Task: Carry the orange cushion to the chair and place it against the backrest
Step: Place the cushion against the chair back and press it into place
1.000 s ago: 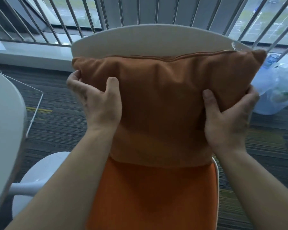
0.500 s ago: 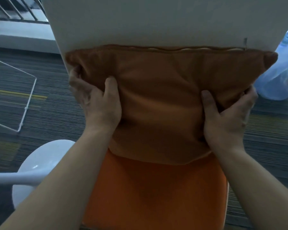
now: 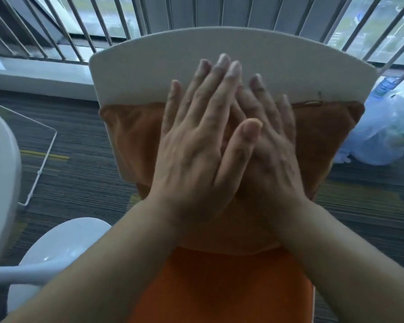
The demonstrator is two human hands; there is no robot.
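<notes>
The orange cushion (image 3: pixel 131 134) stands upright on the chair's orange seat (image 3: pixel 222 285) and leans against the white backrest (image 3: pixel 219 54). Both my hands are in front of it, fingers spread and pointing up, holding nothing. My left hand (image 3: pixel 196 145) overlaps my right hand (image 3: pixel 271 145). Together they hide the cushion's middle, and I cannot tell whether they touch the fabric. The cushion's zipper edge shows along its top right.
A white table edge (image 3: pixel 0 173) and its round white base (image 3: pixel 63 243) are at the left. A thin white wire frame (image 3: pixel 41 169) stands on the striped carpet. A bluish plastic bag (image 3: pixel 387 131) lies right of the chair. A metal railing (image 3: pixel 79 26) runs behind.
Both hands have let go of the cushion's sides and come together, open, in front of its middle. The view has tilted up, showing the railing again.
</notes>
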